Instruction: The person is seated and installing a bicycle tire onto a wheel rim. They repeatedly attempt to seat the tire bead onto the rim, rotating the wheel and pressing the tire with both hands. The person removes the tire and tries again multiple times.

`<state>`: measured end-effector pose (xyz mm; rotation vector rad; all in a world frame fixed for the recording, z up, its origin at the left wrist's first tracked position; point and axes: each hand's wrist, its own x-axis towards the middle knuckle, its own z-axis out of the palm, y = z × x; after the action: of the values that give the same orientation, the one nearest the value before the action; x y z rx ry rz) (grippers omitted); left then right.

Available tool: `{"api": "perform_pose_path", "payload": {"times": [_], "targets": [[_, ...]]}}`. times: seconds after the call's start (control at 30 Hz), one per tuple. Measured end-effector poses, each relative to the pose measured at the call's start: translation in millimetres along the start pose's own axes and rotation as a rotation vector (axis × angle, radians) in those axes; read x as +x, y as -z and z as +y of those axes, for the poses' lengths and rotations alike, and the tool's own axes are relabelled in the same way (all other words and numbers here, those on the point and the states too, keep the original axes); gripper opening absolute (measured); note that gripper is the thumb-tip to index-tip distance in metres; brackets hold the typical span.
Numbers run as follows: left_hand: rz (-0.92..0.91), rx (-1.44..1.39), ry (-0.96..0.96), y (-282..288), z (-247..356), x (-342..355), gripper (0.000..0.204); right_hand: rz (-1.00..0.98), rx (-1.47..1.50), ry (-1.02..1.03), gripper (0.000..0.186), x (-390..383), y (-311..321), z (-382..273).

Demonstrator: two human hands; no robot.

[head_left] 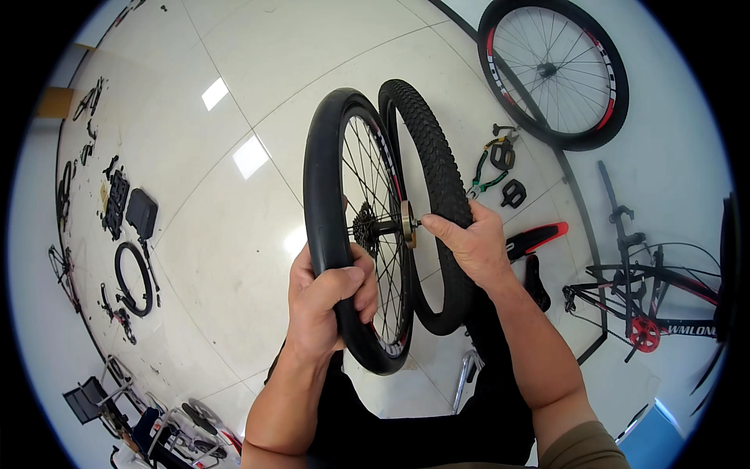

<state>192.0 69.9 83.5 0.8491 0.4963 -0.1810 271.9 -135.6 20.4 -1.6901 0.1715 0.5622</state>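
My left hand (328,297) is wrapped round the near side of a spoked bicycle wheel (391,166), at its smooth black outer ring (322,180). Whether that ring is an inner tube or a slick tire I cannot tell. A cassette (364,227) and a tan round piece (408,224) show at the hub. To the right of the wheel, a knobby tire (426,141) without spokes stands on edge, close beside it. My right hand (478,246) grips this tire's right side, thumb across the tread toward the hub; its fingers are partly hidden.
Another wheel (617,78) leans at the upper right, with pliers (491,176) and pedals (512,193) below it. A bicycle frame (633,281) stands right. Left on the floor lie a tire (133,279), a dark case (141,213) and small parts. A folding chair (92,400) is lower left.
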Motion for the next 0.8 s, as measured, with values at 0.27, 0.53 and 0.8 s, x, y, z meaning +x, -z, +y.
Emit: {"api": "perform_pose_path", "payload": {"times": [0.27, 0.53, 0.8], "targets": [[-0.01, 0.029, 0.035, -5, -4, 10, 0.077, -0.013, 0.06, -0.042, 0.036, -1, 4, -5], [0.04, -0.036, 0.081, -11, -13, 26, 0.042, -0.008, 0.138, -0.033, 0.033, 4, 11, 0], [0.051, 0.13, 0.072, -30, -22, 31, 0.039, -0.041, 0.101, -0.084, 0.032, 4, 14, 2]]}}
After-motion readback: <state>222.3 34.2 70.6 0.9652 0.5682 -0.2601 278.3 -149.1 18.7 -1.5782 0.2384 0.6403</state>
